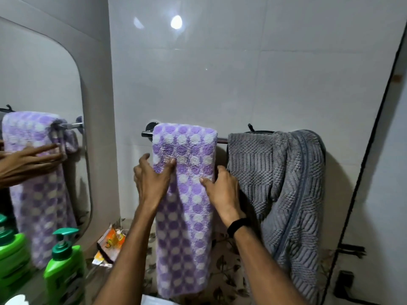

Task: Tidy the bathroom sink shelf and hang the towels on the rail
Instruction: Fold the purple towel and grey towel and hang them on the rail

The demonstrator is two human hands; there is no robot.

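A purple towel with white dots [184, 216] hangs folded over the chrome rail [147, 134] on the tiled wall. My left hand [152, 179] presses its left edge, thumb on the front of the cloth. My right hand [220, 188] holds its right edge, fingertips on the front, with a black band on that wrist. A grey ribbed towel [284, 190] hangs bunched over the right part of the same rail, touching my right hand's side.
A mirror [39, 106] at left reflects the purple towel and a hand. A green pump bottle [65, 269] stands at lower left. An orange packet [111, 243] lies on the shelf behind it. A dark-edged panel [374, 137] runs down the right side.
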